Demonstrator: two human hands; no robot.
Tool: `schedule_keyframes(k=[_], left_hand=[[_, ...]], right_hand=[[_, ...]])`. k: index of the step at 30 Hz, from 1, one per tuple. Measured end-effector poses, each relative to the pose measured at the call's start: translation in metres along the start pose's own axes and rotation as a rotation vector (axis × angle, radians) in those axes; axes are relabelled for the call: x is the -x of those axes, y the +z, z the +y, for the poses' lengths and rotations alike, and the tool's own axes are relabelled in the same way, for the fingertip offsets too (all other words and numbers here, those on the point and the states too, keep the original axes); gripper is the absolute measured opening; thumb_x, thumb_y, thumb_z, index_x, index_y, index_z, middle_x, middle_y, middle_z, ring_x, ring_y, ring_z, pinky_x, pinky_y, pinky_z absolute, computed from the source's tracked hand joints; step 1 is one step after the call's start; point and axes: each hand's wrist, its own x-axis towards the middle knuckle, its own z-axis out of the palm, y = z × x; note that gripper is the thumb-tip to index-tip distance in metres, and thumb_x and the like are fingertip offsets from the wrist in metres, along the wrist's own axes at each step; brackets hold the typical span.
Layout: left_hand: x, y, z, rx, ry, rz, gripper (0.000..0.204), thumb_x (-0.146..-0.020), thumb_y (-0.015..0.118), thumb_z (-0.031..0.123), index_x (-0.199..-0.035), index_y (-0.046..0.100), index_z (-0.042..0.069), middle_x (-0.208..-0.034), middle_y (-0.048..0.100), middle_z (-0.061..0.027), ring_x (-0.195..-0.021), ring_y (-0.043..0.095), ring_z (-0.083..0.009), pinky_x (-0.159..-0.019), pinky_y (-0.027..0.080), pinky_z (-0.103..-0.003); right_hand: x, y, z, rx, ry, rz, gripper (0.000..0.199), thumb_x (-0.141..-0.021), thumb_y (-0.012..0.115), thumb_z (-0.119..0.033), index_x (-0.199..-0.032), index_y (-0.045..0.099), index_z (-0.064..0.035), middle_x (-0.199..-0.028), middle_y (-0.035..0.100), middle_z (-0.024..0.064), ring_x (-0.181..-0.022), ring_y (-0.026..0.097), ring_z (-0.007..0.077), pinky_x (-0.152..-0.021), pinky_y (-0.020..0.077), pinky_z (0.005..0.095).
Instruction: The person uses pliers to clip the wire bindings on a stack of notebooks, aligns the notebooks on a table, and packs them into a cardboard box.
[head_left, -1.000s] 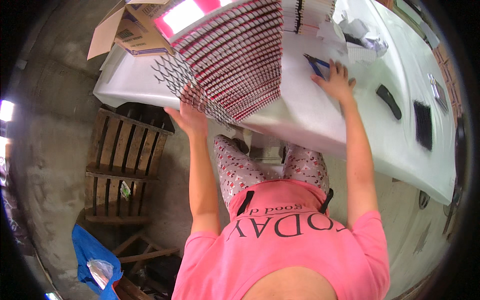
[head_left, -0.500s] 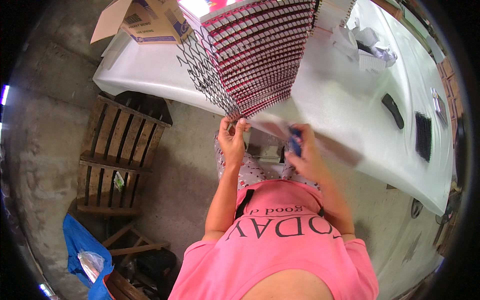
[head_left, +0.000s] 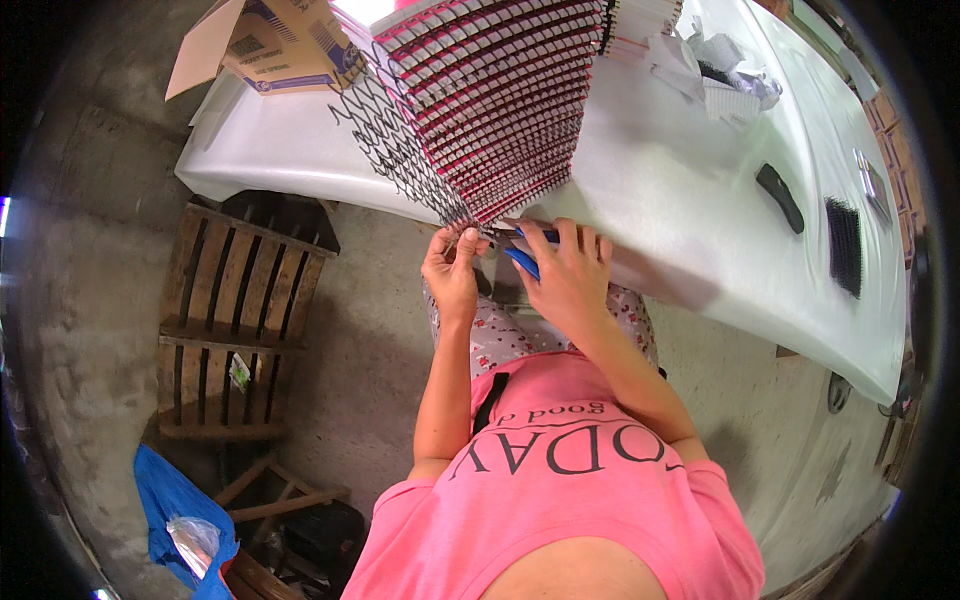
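A tall stack of spiral-bound notebooks [head_left: 500, 110] stands at the table's near edge, their bound edges toward me. Long black coil ends [head_left: 385, 145] stick out from its left side. At the lowest corner of the stack, my left hand [head_left: 450, 275] pinches a coil end between thumb and fingers. My right hand [head_left: 575, 280] grips blue-handled pliers [head_left: 524, 263], the handles spread apart. The jaws point left and meet the coil beside my left fingertips; whether they have closed on it is too small to tell.
The table [head_left: 680, 200] has a white cover. On it lie a black curved object [head_left: 780, 198], a bundle of black coils [head_left: 844, 248] and crumpled scraps [head_left: 735, 80]. An open cardboard box [head_left: 290, 50] stands at the far left. Below is a slatted wooden bench [head_left: 235, 320].
My right hand has swung left and up with the pliers, bringing the jaws to the coil at my left fingers. The left hand keeps its pinch. The whole view has shifted slightly.
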Motion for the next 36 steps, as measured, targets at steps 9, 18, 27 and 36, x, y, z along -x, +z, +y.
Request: schedule_keyframes(k=[9,18,27,36], left_hand=[[-0.001,0.001,-0.001,0.047,0.007,0.011,0.016,-0.087,0.065,0.011,-0.093,0.062,-0.002,-0.076,0.065,-0.0049,-0.068,0.060,-0.0097,-0.065,0.047,-0.022],[-0.002,-0.003,0.003,-0.037,0.021,-0.028,0.019,-0.085,0.068,0.011,-0.095,0.064,-0.005,-0.078,0.065,-0.0048,-0.069,0.061,-0.0102,-0.068,0.049,-0.023],[0.000,-0.008,0.004,-0.012,-0.041,-0.064,0.025,-0.083,0.071,0.013,-0.098,0.065,-0.006,-0.079,0.066,-0.0043,-0.070,0.059,-0.0086,-0.068,0.048,-0.021],[0.003,-0.007,0.007,-0.068,-0.033,-0.057,0.023,-0.085,0.069,0.011,-0.101,0.065,-0.004,-0.083,0.065,-0.0051,-0.071,0.060,-0.0098,-0.068,0.048,-0.022]], right_hand=[[-0.007,0.010,0.007,-0.179,-0.050,-0.057,0.043,-0.069,0.072,-0.020,-0.109,0.059,-0.0163,-0.091,0.055,0.0089,-0.083,0.058,0.0294,-0.072,0.0462,0.0419],[-0.005,0.010,0.013,-0.129,-0.032,-0.134,0.049,-0.067,0.071,-0.012,-0.114,0.058,-0.0176,-0.094,0.057,0.0061,-0.089,0.058,0.0251,-0.077,0.0433,0.0400],[-0.008,-0.002,0.005,-0.073,-0.028,0.011,0.048,-0.066,0.074,-0.021,-0.111,0.058,-0.0190,-0.098,0.053,0.0032,-0.100,0.051,0.0208,-0.088,0.0338,0.0462],[-0.015,0.012,0.010,-0.212,-0.008,-0.129,0.044,-0.065,0.072,-0.015,-0.108,0.061,-0.0180,-0.089,0.059,0.0058,-0.084,0.061,0.0265,-0.074,0.0470,0.0395]])
